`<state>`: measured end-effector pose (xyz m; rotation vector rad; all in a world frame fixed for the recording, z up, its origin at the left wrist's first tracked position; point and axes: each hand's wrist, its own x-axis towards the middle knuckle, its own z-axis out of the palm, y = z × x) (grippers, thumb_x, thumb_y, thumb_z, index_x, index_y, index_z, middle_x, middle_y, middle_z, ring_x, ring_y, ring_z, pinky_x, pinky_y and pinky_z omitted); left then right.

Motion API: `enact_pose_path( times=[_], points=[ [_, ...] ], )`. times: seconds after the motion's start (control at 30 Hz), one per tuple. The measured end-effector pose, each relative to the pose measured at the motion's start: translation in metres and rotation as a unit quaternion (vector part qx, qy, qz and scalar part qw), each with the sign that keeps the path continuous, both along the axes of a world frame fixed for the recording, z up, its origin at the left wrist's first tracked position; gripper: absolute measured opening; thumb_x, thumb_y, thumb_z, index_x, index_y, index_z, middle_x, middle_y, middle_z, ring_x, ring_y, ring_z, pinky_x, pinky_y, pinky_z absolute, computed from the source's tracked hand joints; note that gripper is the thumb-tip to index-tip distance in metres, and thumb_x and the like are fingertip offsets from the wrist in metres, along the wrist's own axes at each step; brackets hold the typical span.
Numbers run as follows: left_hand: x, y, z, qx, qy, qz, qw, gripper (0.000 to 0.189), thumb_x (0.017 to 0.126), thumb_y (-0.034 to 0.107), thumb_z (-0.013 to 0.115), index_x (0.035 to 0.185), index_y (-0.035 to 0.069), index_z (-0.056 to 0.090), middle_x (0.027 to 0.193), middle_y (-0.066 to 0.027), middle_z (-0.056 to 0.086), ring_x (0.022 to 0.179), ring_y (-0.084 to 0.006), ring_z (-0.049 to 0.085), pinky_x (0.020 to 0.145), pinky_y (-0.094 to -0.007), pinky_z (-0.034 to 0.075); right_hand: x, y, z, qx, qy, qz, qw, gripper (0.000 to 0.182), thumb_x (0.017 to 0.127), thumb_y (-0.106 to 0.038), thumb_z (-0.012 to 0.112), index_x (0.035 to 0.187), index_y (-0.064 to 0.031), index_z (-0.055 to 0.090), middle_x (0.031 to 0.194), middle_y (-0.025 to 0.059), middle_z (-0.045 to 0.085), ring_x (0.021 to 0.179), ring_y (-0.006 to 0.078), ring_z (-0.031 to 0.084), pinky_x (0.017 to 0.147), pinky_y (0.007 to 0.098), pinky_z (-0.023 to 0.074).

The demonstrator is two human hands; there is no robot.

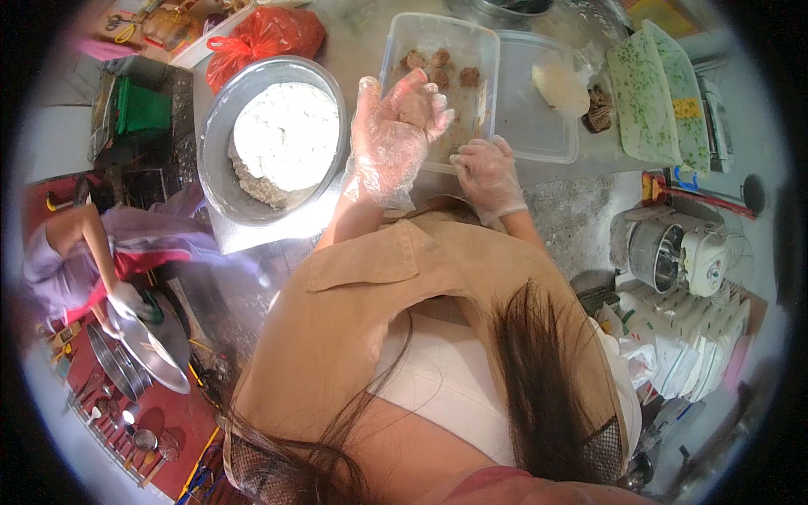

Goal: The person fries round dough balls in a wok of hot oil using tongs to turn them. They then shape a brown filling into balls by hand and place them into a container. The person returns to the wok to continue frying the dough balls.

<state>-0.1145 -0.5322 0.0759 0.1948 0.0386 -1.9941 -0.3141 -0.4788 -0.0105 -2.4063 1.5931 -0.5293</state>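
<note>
My left hand [394, 136], in a clear plastic glove, is palm up with a lump of brownish paste [413, 111] resting in it, fingers partly curled. My right hand [486, 170], gloved alike, hovers at the near right corner of a clear plastic container [442, 165] with its fingers curled; whether it holds anything is hidden. Several brown balls [469, 77] lie in that container, beyond my left hand. Left of my hands stands a large metal bowl [208, 158] with a white, floury mass [284, 136] and some greyish dough-like stuff at its near edge.
A red plastic bag [271, 38] sits behind the bowl. Right of the container lie a clear lid [536, 120], a crumpled plastic bag with pale contents [558, 88] and a green-flecked plastic box [644, 101]. At the left, another person [107, 252] handles a round metal pan [148, 347].
</note>
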Motion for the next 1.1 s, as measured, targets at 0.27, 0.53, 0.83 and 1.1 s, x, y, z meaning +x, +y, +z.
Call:
enact_pose_path(
  times=[0.27, 0.53, 0.83, 1.1],
  points=[
    [-0.006, 0.002, -0.002, -0.029, -0.287, 0.063, 0.956, 0.037, 0.095, 0.016, 0.057, 0.124, -0.002, 0.044, 0.104, -0.0097, 0.059, 0.102, -0.0228, 0.058, 0.09, -0.0357, 0.048, -0.013, 0.005, 0.015, 0.122, -0.014, 0.046, 0.991, 0.046, 0.076, -0.021, 0.058, 0.12, -0.0091, 0.06, 0.127, 0.0094, 0.057, 0.131, 0.0264, 0.041, 0.114, 0.0501, 0.0145],
    [-0.032, 0.016, 0.03, -0.292, -0.553, 0.06, 0.778, 0.042, 0.096, 0.025, 0.042, 0.13, 0.002, 0.046, 0.132, -0.0155, 0.046, 0.129, -0.0324, 0.037, 0.108, -0.0445, 0.025, 0.063, -0.042, 0.108, 0.335, -0.887, -0.091, 0.303, 0.051, 0.096, -0.044, 0.041, 0.122, -0.0024, 0.055, 0.114, 0.0142, 0.06, 0.111, 0.0279, 0.054, 0.105, 0.0443, 0.037],
    [-0.028, -0.001, 0.029, -0.379, -0.802, 0.198, 0.417, 0.065, 0.077, 0.012, 0.053, 0.14, 0.002, 0.038, 0.136, -0.0217, 0.043, 0.127, -0.0394, 0.037, 0.108, -0.0525, 0.02, 0.08, -0.035, 0.125, 0.348, -0.878, -0.055, 0.322, 0.055, 0.096, -0.04, 0.047, 0.134, -0.0009, 0.044, 0.131, 0.0161, 0.052, 0.124, 0.0284, 0.048, 0.108, 0.0409, 0.0347],
    [-0.012, 0.018, 0.023, -0.503, -0.765, 0.164, 0.366, 0.071, 0.075, 0.016, 0.056, 0.142, 0.003, 0.036, 0.144, -0.0222, 0.035, 0.136, -0.04, 0.028, 0.113, -0.0529, 0.015, 0.065, -0.07, 0.056, 0.407, -0.828, 0.133, 0.362, 0.08, 0.094, -0.059, 0.036, 0.15, -0.006, 0.017, 0.154, 0.0158, 0.023, 0.143, 0.0267, 0.022, 0.116, 0.0399, 0.0198]
  ],
)
